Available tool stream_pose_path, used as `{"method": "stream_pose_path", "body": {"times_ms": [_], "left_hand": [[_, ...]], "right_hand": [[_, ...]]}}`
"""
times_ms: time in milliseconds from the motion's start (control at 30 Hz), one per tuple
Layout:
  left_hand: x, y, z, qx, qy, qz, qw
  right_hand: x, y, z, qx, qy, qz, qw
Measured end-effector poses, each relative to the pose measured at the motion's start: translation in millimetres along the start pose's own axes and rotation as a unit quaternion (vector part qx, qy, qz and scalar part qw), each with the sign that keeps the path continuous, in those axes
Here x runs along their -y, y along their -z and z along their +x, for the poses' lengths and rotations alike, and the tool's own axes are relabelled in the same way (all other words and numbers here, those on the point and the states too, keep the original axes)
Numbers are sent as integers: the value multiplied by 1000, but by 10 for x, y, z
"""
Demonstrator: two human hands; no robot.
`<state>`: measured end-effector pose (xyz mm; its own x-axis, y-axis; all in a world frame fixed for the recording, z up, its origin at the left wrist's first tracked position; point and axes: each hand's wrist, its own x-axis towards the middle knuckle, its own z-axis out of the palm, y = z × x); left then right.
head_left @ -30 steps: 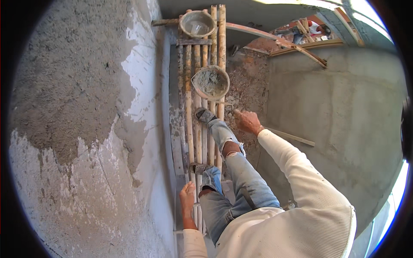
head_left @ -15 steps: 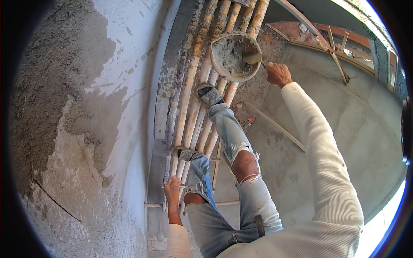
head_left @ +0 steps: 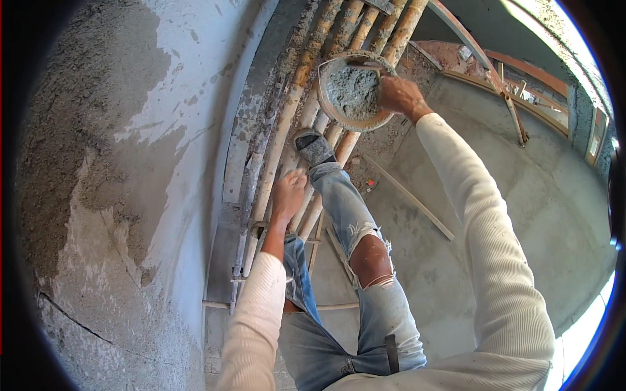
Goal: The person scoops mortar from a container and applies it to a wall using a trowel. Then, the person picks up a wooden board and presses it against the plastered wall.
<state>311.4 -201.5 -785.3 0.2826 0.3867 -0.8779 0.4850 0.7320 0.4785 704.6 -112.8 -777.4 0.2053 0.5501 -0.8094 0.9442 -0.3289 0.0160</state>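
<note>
My right hand (head_left: 400, 98) is closed at the right rim of a round bucket (head_left: 357, 124) and grips a trowel (head_left: 363, 64). The trowel's blade lies inside the bucket at its far side, partly hidden by the hand. Wet grey mortar (head_left: 352, 92) fills much of the bucket, which stands on the bamboo poles (head_left: 287, 130). My left hand (head_left: 289, 193) is over the poles, nearer to me than the bucket. Motion smears its fingers, so whether they are closed does not show.
My feet in dusty shoes (head_left: 315, 146) stand on the pole platform. A wall (head_left: 189, 130), partly coated with rough grey mortar, rises close on the left. Far below on the right is a concrete floor (head_left: 495, 215) with a loose wooden strip (head_left: 411, 199). Planks (head_left: 508, 91) lie at the back right.
My left hand has let go of the pole beside my near foot and moved forward. My right hand has moved left to the bucket, shifting the trowel toward its far side.
</note>
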Motion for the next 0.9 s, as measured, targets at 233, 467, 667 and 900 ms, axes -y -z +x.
{"method": "stream_pose_path", "body": {"times_ms": [233, 467, 667, 900], "left_hand": [[-708, -763, 1301, -59, -47, -24, 997], [-735, -988, 1839, -146, -23, -96, 984], [-1273, -1344, 1531, -143, -90, -9, 986], [-1576, -860, 344, -225, -96, 59, 968]], "right_hand": [[-55, -599, -864, -70, 42, 203, 976], [90, -1114, -1899, -94, -90, 379, 916], [-127, -954, -2050, -88, -171, 353, 916], [-240, 99, -2335, -74, -6, 130, 989]]}}
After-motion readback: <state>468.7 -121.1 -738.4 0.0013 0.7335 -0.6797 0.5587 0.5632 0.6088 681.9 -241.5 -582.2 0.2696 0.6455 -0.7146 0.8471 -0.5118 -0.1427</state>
